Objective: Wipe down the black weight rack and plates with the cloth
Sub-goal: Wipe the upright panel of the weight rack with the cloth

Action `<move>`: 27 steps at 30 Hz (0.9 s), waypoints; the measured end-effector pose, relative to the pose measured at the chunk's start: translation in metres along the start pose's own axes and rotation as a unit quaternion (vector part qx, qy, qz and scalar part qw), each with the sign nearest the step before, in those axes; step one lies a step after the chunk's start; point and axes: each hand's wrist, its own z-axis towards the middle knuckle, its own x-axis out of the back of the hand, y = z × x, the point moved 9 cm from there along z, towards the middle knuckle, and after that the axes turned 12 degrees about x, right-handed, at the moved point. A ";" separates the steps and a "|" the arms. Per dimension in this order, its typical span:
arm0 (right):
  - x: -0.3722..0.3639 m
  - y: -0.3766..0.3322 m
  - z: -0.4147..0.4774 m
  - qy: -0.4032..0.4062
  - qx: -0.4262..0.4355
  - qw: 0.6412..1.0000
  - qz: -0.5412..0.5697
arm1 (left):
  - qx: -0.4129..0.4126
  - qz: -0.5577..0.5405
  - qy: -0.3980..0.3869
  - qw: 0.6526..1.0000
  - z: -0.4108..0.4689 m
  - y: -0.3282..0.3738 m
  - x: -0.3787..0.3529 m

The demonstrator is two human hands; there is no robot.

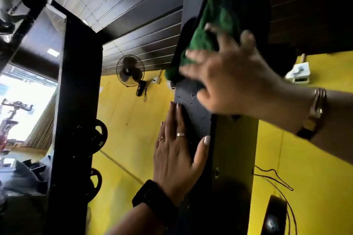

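A black upright post of the weight rack (235, 149) rises through the middle right, with water drops on its near face. My right hand (229, 78), blurred, presses a green cloth (208, 30) against the post high up, fingers spread over the cloth. My left hand (177, 150) lies flat on the post's left edge below, fingers straight, thumb across the face. A second black upright (76, 101) stands at left with black weight plates (99, 135) hung on its right side.
A yellow wall (309, 177) is behind the rack, with a black wall fan (130, 70), a white box (299, 72) and loose cords. The dark slatted ceiling is overhead. An exercise bike (13, 114) stands by the bright opening at far left.
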 end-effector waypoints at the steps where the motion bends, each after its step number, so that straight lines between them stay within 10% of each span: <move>1: -0.002 -0.013 -0.003 0.009 0.032 0.999 -0.020 | -0.005 -0.004 0.002 1.000 0.001 0.001 -0.001; 27: 0.021 0.142 0.078 -0.019 -0.063 0.997 -0.033 | -0.102 -0.069 0.033 0.992 0.111 0.073 0.033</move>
